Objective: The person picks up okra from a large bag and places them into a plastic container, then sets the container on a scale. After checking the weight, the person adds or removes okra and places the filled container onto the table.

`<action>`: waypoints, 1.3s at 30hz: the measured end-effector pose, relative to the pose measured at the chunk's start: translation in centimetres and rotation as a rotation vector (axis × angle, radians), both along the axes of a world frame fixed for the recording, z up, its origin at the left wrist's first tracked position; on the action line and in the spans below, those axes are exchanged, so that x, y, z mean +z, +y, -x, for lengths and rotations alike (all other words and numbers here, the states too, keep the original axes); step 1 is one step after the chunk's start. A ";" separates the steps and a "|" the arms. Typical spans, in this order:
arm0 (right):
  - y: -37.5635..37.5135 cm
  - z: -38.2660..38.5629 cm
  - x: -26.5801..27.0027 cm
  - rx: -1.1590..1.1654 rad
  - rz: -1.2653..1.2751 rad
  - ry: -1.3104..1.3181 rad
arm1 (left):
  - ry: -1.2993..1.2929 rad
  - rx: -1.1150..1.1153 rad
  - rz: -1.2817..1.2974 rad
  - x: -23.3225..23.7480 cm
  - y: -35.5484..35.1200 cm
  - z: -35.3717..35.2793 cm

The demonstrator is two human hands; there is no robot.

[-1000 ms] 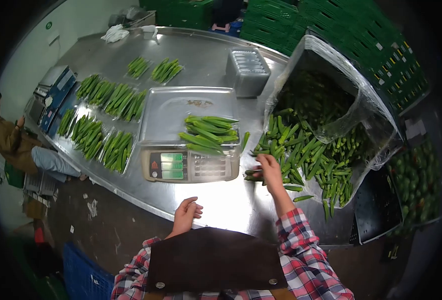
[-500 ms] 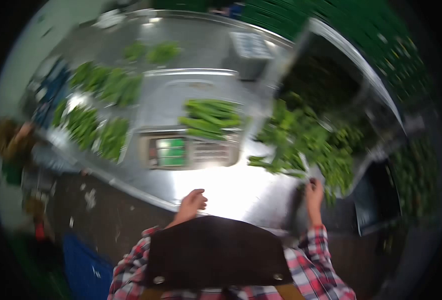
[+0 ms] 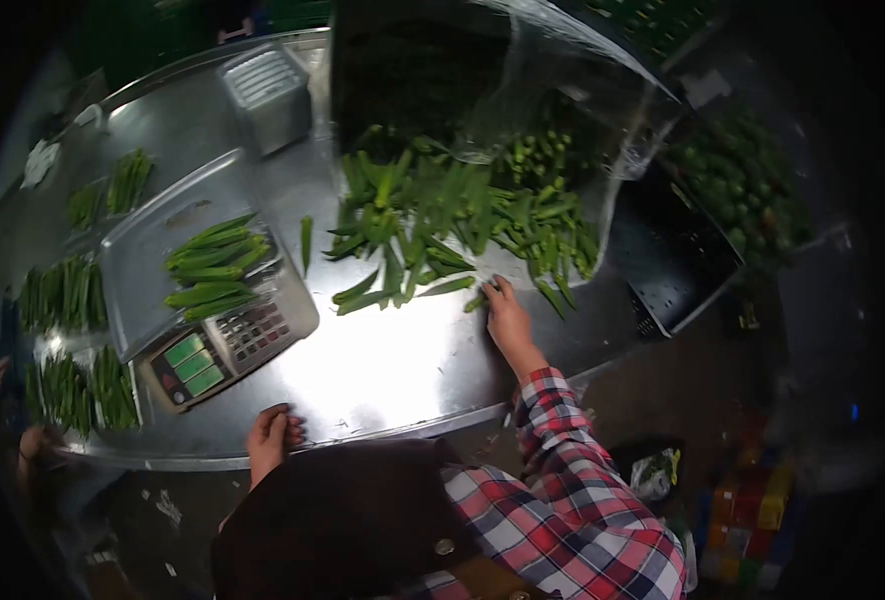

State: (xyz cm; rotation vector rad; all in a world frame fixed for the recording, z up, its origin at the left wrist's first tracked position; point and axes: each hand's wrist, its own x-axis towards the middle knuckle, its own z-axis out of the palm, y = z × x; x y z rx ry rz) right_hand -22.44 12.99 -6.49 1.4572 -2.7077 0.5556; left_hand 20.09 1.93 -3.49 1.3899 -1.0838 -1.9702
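Observation:
A heap of green okra [image 3: 463, 205] spills from a clear plastic bag [image 3: 623, 130] onto the steel table. At the near edge of the heap, my right hand [image 3: 506, 315] has its fingertips closed on an okra pod [image 3: 476, 301]. My left hand [image 3: 273, 437] is at the table's front edge, fingers curled in, with nothing visible in it. Ahead of that hand stands a weighing scale [image 3: 213, 355] with a lit green display. On its metal pan [image 3: 148, 255] lies a bunch of okra [image 3: 218, 262].
Several okra bundles [image 3: 68, 295] lie at the left of the steel table [image 3: 363, 375]. A stack of trays [image 3: 268, 95] stands behind the scale. To the right are a black crate [image 3: 678, 260] and a pile of green produce [image 3: 748, 180]. Another person's hand [image 3: 33, 445] shows at far left.
The view has swung to the right, so the scale and bundles appear further left. My right hand has reached forward to the near okra. My left hand stays low by the table edge.

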 end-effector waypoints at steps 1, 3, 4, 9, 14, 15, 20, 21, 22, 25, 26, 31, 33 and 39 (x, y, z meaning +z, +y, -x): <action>0.3 0.3 0.2 0.035 -0.035 0.035 | -0.009 0.007 0.003 0.2 0.1 -0.3; -0.4 -0.3 1.4 0.096 -0.094 0.051 | -0.012 0.028 -0.030 1.2 0.2 0.0; -0.4 -1.1 3.0 0.109 -0.126 0.042 | 0.000 0.022 -0.029 0.8 0.1 -0.3; -6.3 -7.4 8.1 0.303 0.099 -0.176 | -0.002 0.005 -0.036 -0.6 -0.3 -0.5; -18.2 -18.6 15.6 0.772 0.371 -0.141 | 0.008 -0.057 -0.037 -0.5 -0.5 -0.2; -20.2 -20.5 15.7 0.805 0.388 -0.089 | 0.024 -0.056 -0.035 -0.5 -0.4 -0.4; -25.6 -24.9 15.0 0.902 0.297 -0.044 | 0.121 -0.002 -0.032 -0.6 -0.5 -1.6; -25.7 -24.5 14.8 0.855 0.257 -0.083 | 0.156 0.020 -0.040 -0.7 -0.5 -1.9; -25.3 -23.7 14.8 0.771 0.236 -0.078 | 0.188 0.046 -0.050 -0.9 -0.5 -2.1; -23.5 -19.5 13.7 0.623 0.264 -0.247 | 0.218 0.076 -0.082 -1.5 -0.7 -2.3; -22.2 -18.7 14.3 0.512 0.221 -0.362 | 0.205 0.054 -0.079 -1.6 -0.8 -2.3; -17.4 -13.9 9.3 0.365 0.281 -0.522 | 0.141 -0.093 -0.084 -1.7 -1.3 -1.6; -16.3 -14.1 9.0 0.294 0.269 -0.674 | 0.156 -0.136 -0.071 -1.6 -1.5 -1.7; -15.9 -16.1 9.7 0.235 0.254 -0.951 | 0.190 -0.129 -0.067 -1.1 -1.6 -2.1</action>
